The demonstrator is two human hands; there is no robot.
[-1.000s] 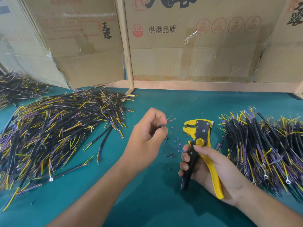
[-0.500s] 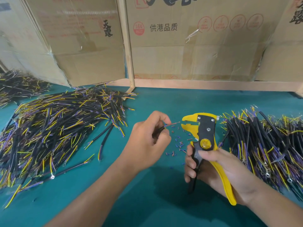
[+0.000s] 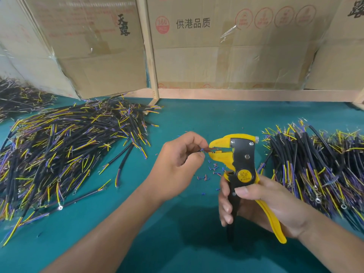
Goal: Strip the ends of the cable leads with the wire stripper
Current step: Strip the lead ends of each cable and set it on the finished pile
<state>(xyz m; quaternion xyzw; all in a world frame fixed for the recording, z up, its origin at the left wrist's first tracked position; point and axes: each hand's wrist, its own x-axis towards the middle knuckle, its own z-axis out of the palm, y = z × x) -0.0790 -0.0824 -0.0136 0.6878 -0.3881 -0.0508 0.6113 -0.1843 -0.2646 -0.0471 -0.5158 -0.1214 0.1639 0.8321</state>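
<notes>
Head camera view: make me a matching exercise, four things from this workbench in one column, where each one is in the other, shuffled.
1. yellow and black wire stripper
2. thin cable lead
3. tiny cut insulation bits
4. big pile of black cables

A. loose on the teal mat
B. left side of the mat
C. in the right hand
D. pinched in the left hand

Pairs: 1-C, 2-D, 3-A, 4-B

On the tabletop (image 3: pixel 177 119), one cable pile (image 3: pixel 65 146) lies left, another (image 3: pixel 315 164) right, insulation scraps (image 3: pixel 212 170) between them, cardboard boxes (image 3: pixel 226 46) standing behind.
</notes>
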